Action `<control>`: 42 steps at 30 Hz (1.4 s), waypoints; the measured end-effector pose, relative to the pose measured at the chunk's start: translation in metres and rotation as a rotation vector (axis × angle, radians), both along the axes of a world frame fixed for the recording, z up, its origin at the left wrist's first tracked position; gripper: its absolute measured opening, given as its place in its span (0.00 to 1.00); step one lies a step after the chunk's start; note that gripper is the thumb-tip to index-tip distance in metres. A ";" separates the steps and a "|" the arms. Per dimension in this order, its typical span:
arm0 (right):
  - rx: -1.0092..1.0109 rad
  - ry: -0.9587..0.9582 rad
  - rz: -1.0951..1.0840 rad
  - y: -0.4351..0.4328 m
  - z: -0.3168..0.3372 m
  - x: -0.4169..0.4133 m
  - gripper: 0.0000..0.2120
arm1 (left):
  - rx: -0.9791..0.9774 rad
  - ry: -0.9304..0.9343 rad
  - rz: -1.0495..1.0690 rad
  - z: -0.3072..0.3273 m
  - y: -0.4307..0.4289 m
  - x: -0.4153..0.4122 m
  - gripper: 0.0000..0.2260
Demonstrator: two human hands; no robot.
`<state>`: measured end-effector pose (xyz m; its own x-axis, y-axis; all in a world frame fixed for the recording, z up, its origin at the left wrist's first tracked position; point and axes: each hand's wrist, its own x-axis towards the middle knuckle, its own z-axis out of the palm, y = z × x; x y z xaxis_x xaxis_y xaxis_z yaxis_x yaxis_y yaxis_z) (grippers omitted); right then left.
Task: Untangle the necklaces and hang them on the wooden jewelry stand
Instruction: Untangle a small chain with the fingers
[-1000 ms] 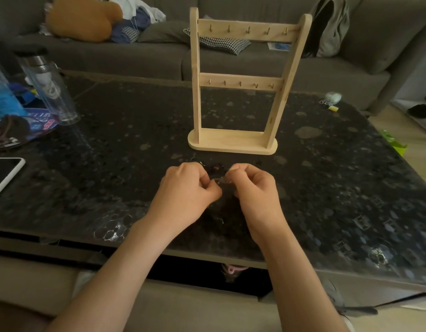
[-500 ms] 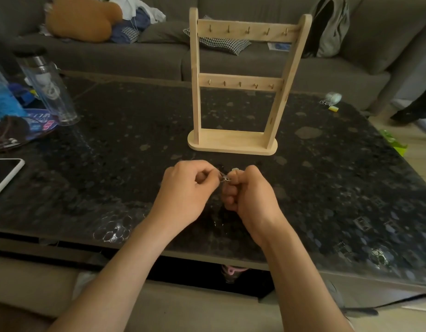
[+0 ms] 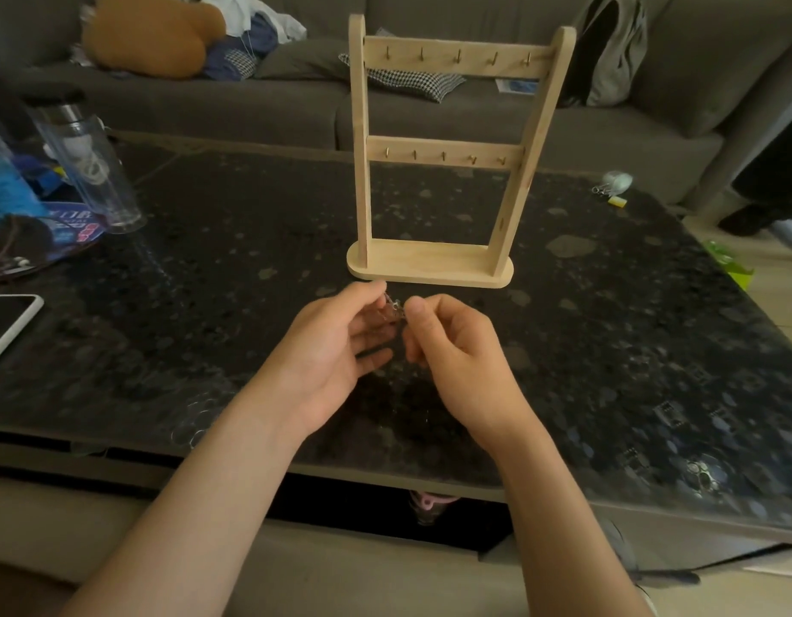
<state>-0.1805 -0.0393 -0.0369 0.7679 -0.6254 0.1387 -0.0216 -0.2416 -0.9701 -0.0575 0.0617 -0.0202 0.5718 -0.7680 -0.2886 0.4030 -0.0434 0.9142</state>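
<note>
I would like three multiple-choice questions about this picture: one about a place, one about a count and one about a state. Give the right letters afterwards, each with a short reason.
1. Where does the phone lie, seen from the wooden stand?
A) behind it
B) far to its left, at the edge of the table
C) on its base

2. How many hooks does the upper bar carry?
A) three
B) five
C) eight

3. What is the state of the stand's hooks?
A) all bare
B) one carries a necklace
C) every hook is full

Answers:
1 B, the phone lies at the table's left edge.
2 B, five small hooks show along the bar.
3 A, the necklaces are pinched between the left hand and the right hand, in front of the stand.
</note>
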 end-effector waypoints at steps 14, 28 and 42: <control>-0.014 0.052 -0.165 -0.005 -0.005 0.001 0.05 | 0.070 -0.262 0.049 -0.002 0.003 0.002 0.04; -0.230 0.021 -0.124 -0.008 -0.011 -0.001 0.15 | 0.177 -0.491 0.052 -0.010 0.001 -0.002 0.04; -0.460 0.156 -0.180 -0.008 -0.015 0.002 0.11 | 0.150 -0.342 0.066 -0.010 0.003 0.007 0.05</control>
